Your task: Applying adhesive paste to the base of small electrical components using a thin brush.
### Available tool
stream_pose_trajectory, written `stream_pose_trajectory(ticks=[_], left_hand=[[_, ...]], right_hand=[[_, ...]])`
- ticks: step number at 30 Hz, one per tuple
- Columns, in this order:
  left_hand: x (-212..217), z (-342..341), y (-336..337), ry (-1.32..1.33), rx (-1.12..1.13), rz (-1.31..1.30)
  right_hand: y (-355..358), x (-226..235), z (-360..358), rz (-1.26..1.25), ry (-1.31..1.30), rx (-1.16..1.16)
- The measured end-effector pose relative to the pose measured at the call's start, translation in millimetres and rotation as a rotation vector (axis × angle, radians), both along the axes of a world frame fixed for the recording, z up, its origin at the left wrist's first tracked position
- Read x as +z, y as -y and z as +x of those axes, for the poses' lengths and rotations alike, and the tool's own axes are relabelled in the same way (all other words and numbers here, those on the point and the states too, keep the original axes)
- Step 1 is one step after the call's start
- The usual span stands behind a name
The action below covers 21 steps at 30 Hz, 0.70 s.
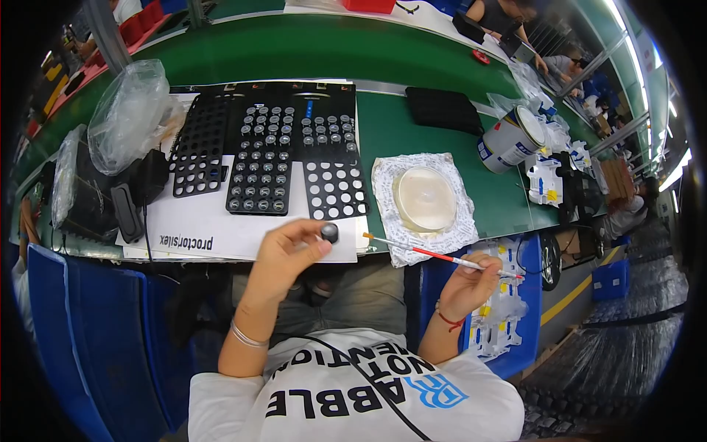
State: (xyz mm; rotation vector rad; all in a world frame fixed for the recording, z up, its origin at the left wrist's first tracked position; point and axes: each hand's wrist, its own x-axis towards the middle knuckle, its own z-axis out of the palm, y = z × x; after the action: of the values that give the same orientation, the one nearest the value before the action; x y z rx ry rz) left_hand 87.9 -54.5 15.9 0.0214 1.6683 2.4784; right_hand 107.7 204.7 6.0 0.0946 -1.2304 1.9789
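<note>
Near the table's front edge, my left hand point(283, 250) pinches a small dark round part point(329, 233) between thumb and fingertips. Off to the right, my right hand point(475, 283) grips a thin paintbrush point(434, 255) by its red and white handle. The brush's bristles point left, toward the round part but apart from it. A shallow round dish point(426, 197) with pale contents rests on a printed paper sheet point(384, 184) beyond the brush. Left of the dish stands a black holed tray point(258, 208) filled with several small round parts; a partly filled one point(335, 173) is beside it.
Another black holed tray point(197, 140) lies farther left, near a crumpled plastic bag point(131, 114). A black pouch point(443, 110) and a tilted metal can point(512, 140) are at the back right. Blue bins point(534, 324) flank my seat, the right one holding white plastic parts. Other people work beyond.
</note>
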Motion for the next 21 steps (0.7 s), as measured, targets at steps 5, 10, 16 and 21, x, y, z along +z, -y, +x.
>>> stream_pose_trajectory(ticks=[5,10,16,21], left_hand=[[13.7,-47.2,44.3,-0.289,0.447,-0.769],[-2.3,-103.4,92.5,-0.328,0.650,-1.062],[-13.7,-120.2,97.7,-0.298,0.600,-1.243],[-12.4,-118.3,90.4,-0.330,0.623,-1.334]], right_hand=[[-4.9,-1.8,1.8,-0.008,0.008,-0.045],[-4.1,-3.4,2.8,-0.038,0.030,-0.044],[-9.2,-7.2,2.2,-0.024,0.033,-0.027],[-11.9,-8.0,2.5,-0.027,0.025,-0.017]])
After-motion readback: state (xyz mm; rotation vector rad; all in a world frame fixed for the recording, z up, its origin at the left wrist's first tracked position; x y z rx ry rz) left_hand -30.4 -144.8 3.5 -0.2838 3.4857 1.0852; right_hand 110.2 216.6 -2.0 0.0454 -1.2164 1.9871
